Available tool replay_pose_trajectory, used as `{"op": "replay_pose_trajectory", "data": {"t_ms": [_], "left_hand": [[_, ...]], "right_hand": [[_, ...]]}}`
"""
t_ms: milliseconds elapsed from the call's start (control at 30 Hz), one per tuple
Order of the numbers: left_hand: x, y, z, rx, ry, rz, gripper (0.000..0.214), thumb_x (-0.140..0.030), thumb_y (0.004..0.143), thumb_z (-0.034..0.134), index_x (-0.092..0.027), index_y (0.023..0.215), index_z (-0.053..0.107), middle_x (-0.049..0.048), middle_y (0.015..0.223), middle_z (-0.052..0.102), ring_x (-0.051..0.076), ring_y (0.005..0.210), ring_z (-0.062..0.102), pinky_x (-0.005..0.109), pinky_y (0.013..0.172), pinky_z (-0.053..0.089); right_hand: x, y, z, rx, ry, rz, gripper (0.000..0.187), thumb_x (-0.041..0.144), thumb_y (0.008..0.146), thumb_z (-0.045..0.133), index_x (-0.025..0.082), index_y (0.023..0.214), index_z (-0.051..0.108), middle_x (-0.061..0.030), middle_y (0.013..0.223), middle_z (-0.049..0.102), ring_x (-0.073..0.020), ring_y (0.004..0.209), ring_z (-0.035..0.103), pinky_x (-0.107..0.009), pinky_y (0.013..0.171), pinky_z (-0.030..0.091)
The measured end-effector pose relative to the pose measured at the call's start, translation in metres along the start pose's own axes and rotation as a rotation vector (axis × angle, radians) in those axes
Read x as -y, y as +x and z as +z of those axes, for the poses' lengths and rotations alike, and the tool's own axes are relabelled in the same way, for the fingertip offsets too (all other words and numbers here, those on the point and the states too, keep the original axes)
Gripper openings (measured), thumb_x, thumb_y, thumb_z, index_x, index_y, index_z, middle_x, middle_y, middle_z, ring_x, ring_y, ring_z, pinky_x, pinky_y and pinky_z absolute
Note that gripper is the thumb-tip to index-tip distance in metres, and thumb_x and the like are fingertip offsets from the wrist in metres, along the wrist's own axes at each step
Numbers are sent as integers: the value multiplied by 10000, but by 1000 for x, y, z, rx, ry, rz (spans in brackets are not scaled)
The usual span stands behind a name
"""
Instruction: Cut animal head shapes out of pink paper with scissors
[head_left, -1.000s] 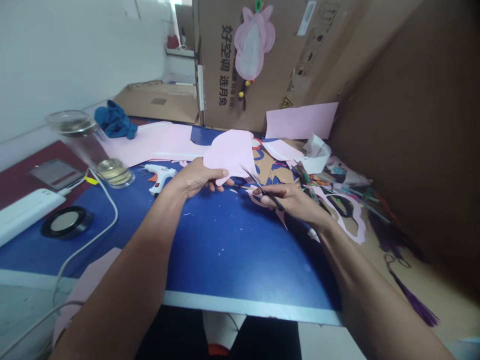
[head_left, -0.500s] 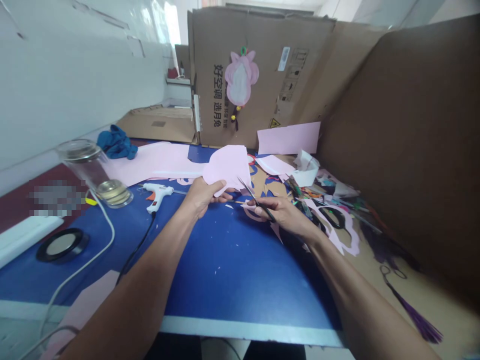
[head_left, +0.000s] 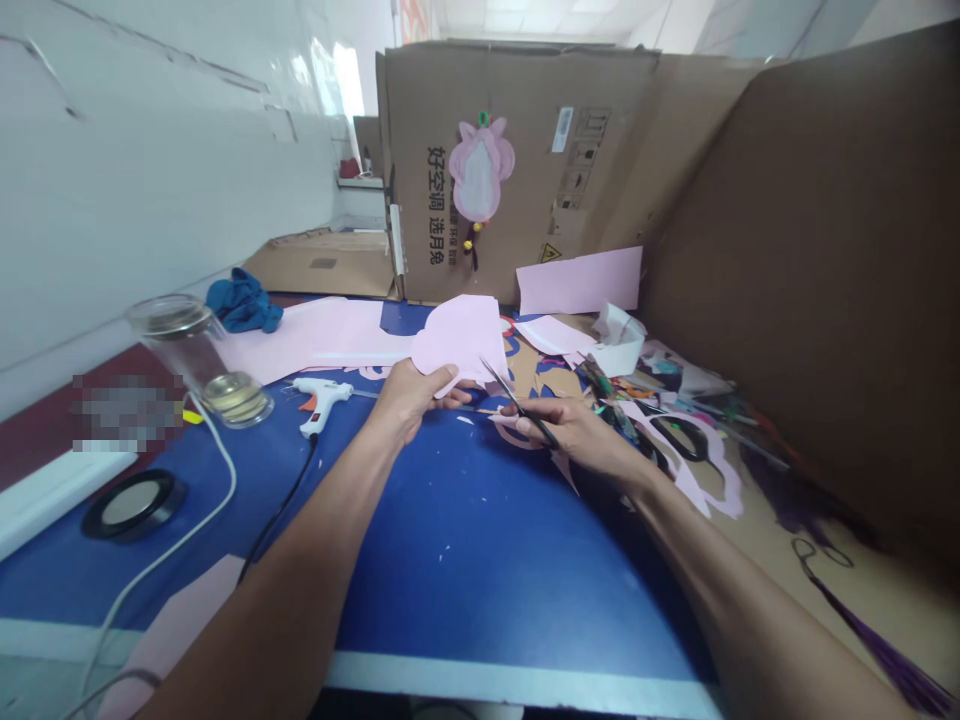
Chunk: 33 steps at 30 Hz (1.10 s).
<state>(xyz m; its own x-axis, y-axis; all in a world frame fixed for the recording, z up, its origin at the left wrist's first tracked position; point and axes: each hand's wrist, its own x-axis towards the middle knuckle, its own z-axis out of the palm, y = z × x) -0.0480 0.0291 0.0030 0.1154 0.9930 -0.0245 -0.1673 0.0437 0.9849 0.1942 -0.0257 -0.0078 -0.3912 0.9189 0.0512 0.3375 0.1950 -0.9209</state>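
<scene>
My left hand (head_left: 409,395) grips the lower edge of a pink paper shape (head_left: 461,335) and holds it up over the blue table (head_left: 465,540). My right hand (head_left: 574,432) is closed round the handles of small dark scissors (head_left: 517,402), whose blades point up and left into the paper's lower right edge. Both hands hover just above the table's middle, a hand's width apart.
A white glue gun (head_left: 321,398) lies left of my left hand, near a tipped glass jar (head_left: 196,355) and a black tape roll (head_left: 133,503). Pink sheets (head_left: 315,335) and paper scraps (head_left: 679,440) lie behind and to the right. Cardboard walls (head_left: 817,270) enclose the back and right.
The view has tilted up, so more of the cardboard box shows. Both hands keep their hold on paper and scissors, with hardly any shift between them.
</scene>
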Motion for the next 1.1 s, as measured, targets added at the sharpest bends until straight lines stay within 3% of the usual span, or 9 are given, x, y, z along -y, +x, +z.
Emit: {"op": "replay_pose_trajectory", "data": {"t_ms": [400,633,1100], "left_hand": [[1,2,-5,26,15,16,176,-170,873,721,-72,1015,755,176,872,805,191,636,749,266,581,578],[-2,1,-5,17,37,-4,181,-153,871,711,-64,1023,750,186,885,807,202,631,754,272,574,581],[-4,3,-13,71,69,-3,204,-178,837,737,-61,1002,763,186,864,797,207,667,744,290,609,585]], "right_hand": [[-2,1,0,0,-12,-25,552,676,882,709,156,1036,810,-46,801,616,-177,738,484,-306,663,391],[9,-2,1,62,13,-25,571,690,891,684,140,1026,759,-2,728,487,-143,678,360,-298,636,308],[6,-1,0,108,28,-35,521,657,906,686,150,1007,753,2,756,513,-140,701,378,-304,669,329]]}}
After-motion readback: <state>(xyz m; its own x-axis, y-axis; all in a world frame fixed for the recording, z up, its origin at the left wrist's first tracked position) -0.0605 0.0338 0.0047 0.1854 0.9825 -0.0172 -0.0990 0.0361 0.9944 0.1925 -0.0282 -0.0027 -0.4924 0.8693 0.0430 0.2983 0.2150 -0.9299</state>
